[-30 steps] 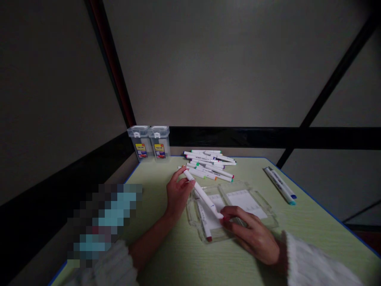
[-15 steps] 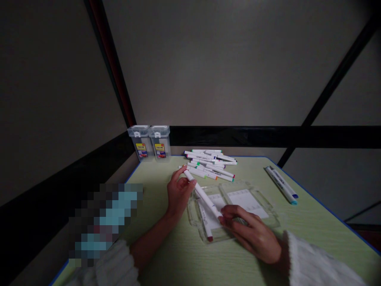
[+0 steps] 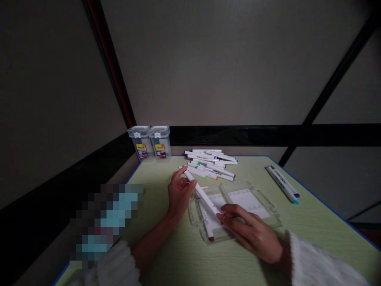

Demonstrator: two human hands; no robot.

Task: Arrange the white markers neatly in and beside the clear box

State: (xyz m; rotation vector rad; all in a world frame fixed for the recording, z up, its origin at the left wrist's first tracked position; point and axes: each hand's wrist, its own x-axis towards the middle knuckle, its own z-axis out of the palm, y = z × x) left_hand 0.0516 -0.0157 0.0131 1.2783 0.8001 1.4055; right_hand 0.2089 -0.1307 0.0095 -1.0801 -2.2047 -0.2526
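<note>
A white marker (image 3: pixel 203 194) with a red end slants between my two hands, above an opened clear plastic case (image 3: pixel 253 188). My left hand (image 3: pixel 181 194) pinches its upper far end between thumb and fingers. At the lower near end, the fingers of my right hand (image 3: pixel 253 230) close on the red tip. Beneath the held marker, a second white marker (image 3: pixel 207 224) with a dark red end lies in the left part of the case. White printed paper (image 3: pixel 248 202) shows in the case. Just beyond it lies a loose pile of white markers (image 3: pixel 211 165) with variously coloured ends.
Two lidded clear plastic boxes (image 3: pixel 160 149) with yellow labels stand at the table's back left corner. Markers with blue and teal ends (image 3: pixel 282 184) lie side by side at the right edge. A blurred-out patch (image 3: pixel 110 222) covers the left side. A wall rises behind the table.
Almost nothing differs. Both hands keep hold of the same marker in nearly the same pose, and the view has shifted very slightly.
</note>
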